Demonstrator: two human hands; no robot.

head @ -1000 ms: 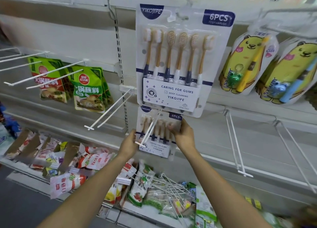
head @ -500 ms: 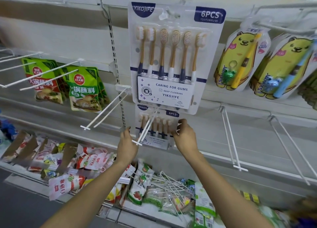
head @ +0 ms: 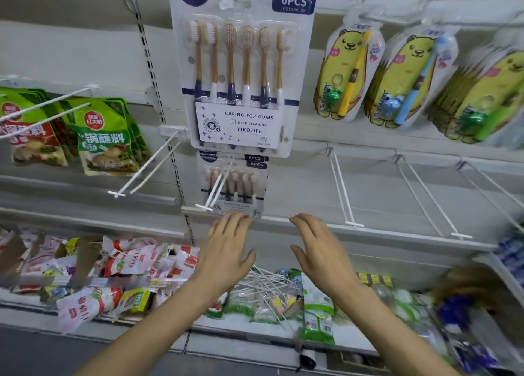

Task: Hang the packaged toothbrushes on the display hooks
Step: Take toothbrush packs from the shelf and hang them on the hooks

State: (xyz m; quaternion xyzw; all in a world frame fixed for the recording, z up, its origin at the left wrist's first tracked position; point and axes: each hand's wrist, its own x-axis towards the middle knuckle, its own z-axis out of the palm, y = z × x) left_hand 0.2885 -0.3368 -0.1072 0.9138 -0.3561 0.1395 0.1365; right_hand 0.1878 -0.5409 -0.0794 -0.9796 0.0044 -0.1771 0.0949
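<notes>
Your left hand (head: 226, 251) is raised in front of the shelving with the palm turned away from you and the fingers straight and slightly spread; its fingertips reach up to the bottom edge of the lower toothbrush packs (head: 235, 186), and whether they touch the card there is hard to tell. Your right hand (head: 320, 251) is up beside it at about the same height, palm forward too, fingers relaxed and a little apart, thumb out toward the left hand; it holds nothing and sits clear of the packs, to their right. Both forearms rise from the bottom of the view and converge toward the middle of the rack. The lower toothbrush packs hang on a white double-wire hook (head: 217, 187) whose prongs poke forward through them; two "6PCS" labels show one behind the other at the top right, so at least two packs are on it. Straight above hangs the large six-brush pack (head: 241, 72), facing you, its lower edge overlapping the top of the smaller ones. To the right of it are yellow bear-shaped children's toothbrush packs (head: 351, 72), and below those, bare white hooks (head: 343, 188) jut from the rail. On the left hang green sauce pouches (head: 105, 137), and loose snack bags (head: 130, 262) lie on the shelf under your hands.
</notes>
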